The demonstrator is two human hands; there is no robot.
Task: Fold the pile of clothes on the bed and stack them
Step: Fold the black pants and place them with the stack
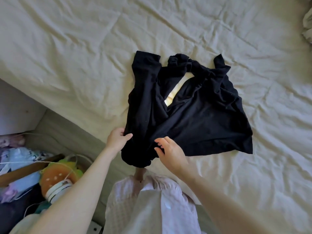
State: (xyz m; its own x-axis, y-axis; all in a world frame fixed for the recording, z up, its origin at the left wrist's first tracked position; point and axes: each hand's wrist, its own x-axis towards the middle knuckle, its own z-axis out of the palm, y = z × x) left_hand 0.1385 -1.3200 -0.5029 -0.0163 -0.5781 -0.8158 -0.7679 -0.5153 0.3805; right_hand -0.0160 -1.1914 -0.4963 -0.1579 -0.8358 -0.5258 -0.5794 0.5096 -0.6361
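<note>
The top (pixel 194 112) lies spread on the bed (pixel 84 48), near the edge closest to me, and I place everything else from it. Its neck end points away from me, its hem toward me. One sleeve runs down its left side, and that sleeve's end hangs over the bed's edge. My left hand (pixel 117 138) is at the top's near left corner, pinching the cloth there. My right hand (pixel 168 152) rests on the hem just right of that. A pillow (pixel 307 26) lies far behind the top, to the right. Left of the top, below the bed, clutter (pixel 33 174) sits on the floor.
</note>
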